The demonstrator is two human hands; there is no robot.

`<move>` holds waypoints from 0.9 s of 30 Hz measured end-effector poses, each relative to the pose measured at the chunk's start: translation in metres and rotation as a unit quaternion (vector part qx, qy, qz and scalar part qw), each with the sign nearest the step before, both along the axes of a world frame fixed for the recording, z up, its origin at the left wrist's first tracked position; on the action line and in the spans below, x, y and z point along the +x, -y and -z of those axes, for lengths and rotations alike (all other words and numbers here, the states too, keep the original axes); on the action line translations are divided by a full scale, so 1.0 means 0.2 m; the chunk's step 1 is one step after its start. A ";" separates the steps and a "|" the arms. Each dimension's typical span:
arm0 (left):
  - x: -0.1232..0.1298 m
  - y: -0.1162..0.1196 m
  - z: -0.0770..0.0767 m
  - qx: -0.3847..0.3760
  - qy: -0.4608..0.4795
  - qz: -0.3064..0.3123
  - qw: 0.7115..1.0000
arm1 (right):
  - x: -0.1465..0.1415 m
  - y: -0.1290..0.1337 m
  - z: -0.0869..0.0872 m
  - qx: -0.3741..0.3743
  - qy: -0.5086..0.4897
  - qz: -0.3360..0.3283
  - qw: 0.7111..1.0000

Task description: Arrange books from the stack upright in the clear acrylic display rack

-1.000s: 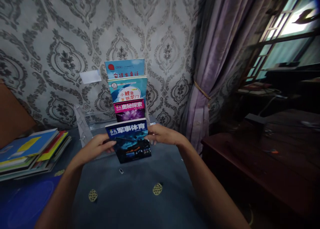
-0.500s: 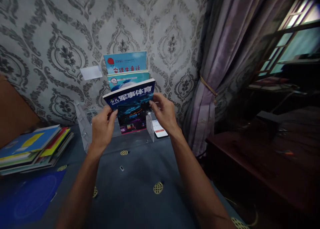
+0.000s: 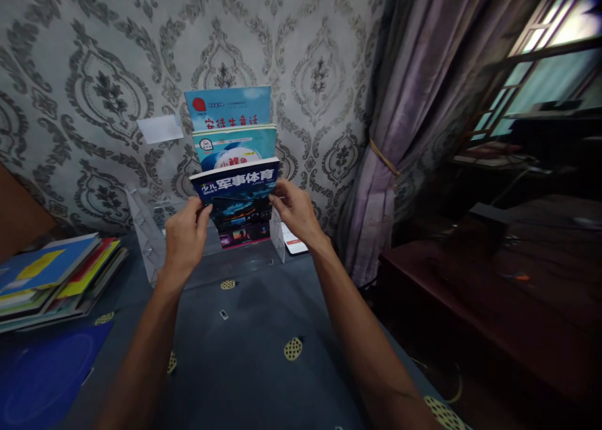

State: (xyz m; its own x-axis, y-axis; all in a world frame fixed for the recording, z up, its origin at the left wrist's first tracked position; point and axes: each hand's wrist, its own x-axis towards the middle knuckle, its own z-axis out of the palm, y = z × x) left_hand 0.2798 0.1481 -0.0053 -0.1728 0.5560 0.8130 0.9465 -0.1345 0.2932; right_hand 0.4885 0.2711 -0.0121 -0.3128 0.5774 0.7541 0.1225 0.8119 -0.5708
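From the head view, both bare hands are on the dark book [image 3: 239,198], one at each side, and it leans back a little, its cover facing the person. The left hand [image 3: 184,239] pinches its left edge with thumb and fingers; the right hand [image 3: 297,212] is closed the same way on the right edge, a bit higher. The book is at the front of a clear rack [image 3: 143,229], before a row of others: the teal book [image 3: 235,143] rises just behind it, and the light blue book [image 3: 230,104] stands tallest at the back. A magenta-edged strip of another cover shows beneath the dark one; I can't quite tell whether the dark book's lower edge touches the rack. A phone [image 3: 294,241] with a lit screen lies just beside the rack, below the right hand. Well off to the left there's a pile of books [image 3: 56,279] on the grey-blue cloth [image 3: 244,367], with a deep blue sheet [image 3: 47,373] near it. Behind everything is the patterned wall [image 3: 320,29], and to the right hangs a tied purple curtain [image 3: 399,104].
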 end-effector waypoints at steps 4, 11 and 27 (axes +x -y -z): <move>-0.01 -0.03 0.00 -0.013 -0.028 -0.010 0.999 | 0.01 -0.02 0.01 0.009 0.039 0.025 0.999; 0.02 -0.06 0.02 -0.068 -0.067 -0.093 0.991 | 0.03 -0.02 0.00 0.015 0.137 0.077 0.987; 0.06 -0.09 0.10 -0.210 -0.063 -0.189 0.957 | -0.01 -0.03 0.06 -0.018 0.256 0.131 0.957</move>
State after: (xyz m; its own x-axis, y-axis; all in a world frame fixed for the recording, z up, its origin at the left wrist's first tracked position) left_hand 0.2917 0.1668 -0.0246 -0.3415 0.7554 0.5593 0.9358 0.3285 0.1277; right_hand 0.4870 0.2773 -0.0234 -0.4769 0.7098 0.5184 0.5915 0.6955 -0.4080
